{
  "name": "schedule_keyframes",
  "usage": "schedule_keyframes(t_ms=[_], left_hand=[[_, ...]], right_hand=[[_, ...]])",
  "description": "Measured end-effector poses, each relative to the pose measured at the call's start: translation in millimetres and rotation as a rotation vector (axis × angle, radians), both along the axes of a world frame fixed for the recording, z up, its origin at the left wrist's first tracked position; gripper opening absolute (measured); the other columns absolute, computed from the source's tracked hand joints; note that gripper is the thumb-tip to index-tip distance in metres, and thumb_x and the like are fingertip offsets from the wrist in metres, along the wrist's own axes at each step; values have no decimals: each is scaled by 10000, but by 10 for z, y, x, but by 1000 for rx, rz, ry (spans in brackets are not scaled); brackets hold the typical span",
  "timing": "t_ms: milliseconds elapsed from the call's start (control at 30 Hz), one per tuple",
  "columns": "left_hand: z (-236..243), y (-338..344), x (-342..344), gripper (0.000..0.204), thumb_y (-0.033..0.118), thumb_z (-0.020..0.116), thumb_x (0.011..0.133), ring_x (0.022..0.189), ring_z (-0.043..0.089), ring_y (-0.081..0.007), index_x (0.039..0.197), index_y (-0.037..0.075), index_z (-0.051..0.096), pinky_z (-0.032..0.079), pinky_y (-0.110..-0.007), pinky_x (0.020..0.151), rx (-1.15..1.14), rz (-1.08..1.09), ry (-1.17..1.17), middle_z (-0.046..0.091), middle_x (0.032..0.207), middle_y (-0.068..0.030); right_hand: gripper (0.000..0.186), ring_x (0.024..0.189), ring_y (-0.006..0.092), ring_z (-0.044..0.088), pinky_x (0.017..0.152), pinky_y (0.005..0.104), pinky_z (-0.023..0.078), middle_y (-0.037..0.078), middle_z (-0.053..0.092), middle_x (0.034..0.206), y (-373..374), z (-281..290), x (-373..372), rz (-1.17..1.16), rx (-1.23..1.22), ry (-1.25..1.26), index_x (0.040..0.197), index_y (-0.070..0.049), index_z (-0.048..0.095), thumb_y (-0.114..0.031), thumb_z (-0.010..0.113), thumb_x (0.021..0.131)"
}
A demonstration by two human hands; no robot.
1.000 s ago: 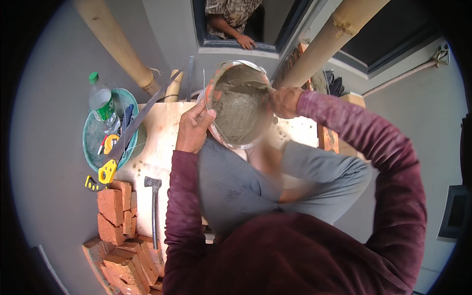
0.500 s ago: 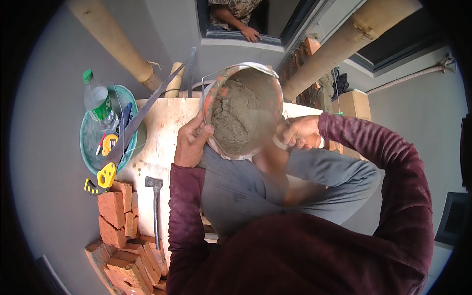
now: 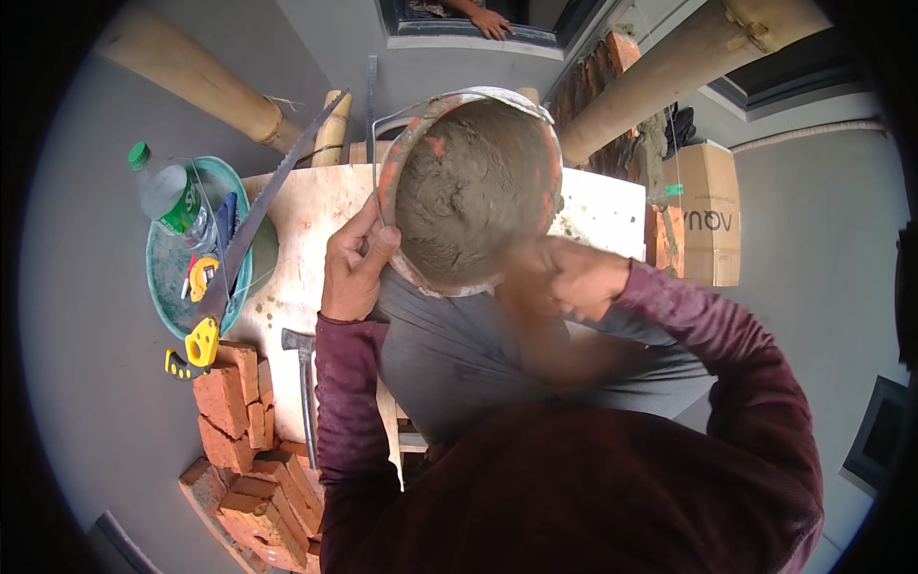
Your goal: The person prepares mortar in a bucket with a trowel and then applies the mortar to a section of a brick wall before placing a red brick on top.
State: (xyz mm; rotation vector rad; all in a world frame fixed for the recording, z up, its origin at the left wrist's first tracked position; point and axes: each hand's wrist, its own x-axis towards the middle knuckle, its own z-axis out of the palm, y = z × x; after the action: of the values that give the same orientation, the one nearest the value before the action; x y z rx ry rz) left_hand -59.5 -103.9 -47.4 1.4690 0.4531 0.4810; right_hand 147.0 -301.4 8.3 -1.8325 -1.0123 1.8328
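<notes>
A bucket (image 3: 459, 191) of grey mortar with a wire handle is tipped toward me over my lap. My left hand (image 3: 361, 263) grips its left rim, thumb pressed to the outside. My right hand (image 3: 579, 277) is closed at the lower right of the bucket, blurred by motion; what its fingers hold is hidden in the smear. Left of the bucket stands a teal tub (image 3: 163, 287) holding a plastic bottle (image 3: 167, 199) and a yellow tape measure (image 3: 204, 275), with a handsaw (image 3: 201, 344) leaning across it. A hatchet (image 3: 298, 346) lies on the pale board (image 3: 277, 297) I sit on.
Broken red bricks (image 3: 220, 402) are piled lower left. Bamboo poles (image 3: 191, 81) slant above, left and right. A cardboard box (image 3: 708, 215) and mortar-covered brickwork (image 3: 602, 81) are at right. Another person's hand (image 3: 490, 24) rests on the window sill ahead.
The bucket's mouth has turned to face me more. My right hand has moved down and left along the rim, from its upper right to its lower right. My left hand stays on the rim.
</notes>
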Motion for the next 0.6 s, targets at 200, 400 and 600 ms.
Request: schedule_keyframes(t_ms=[200,400,600], left_hand=[[88,-60,172,564,226,605,942,1099,542,-129,1391,-56,411,391,-273,978,9,4,-8,595,1227,-93],[94,-130,167,581,271,616,912,1147,551,-178,1381,-25,444,414,-288,973,68,2,4,602,1235,-141],[83,-134,153,590,255,619,909,1047,577,-167,1382,-42,431,432,-277,921,29,19,-62,628,1142,-136]], right_hand=[[344,721,351,663,613,426,544,231,620,809,126,303,175,612,334,-1204,1078,104,465,-65,538,787],[213,731,290,650,591,379,534,178,632,775,371,425,761,1246,654,-1287,868,39,623,-140,596,756],[278,794,229,640,728,366,529,145,634,937,383,16,1398,978,237,-351,985,-10,620,-157,601,750]])
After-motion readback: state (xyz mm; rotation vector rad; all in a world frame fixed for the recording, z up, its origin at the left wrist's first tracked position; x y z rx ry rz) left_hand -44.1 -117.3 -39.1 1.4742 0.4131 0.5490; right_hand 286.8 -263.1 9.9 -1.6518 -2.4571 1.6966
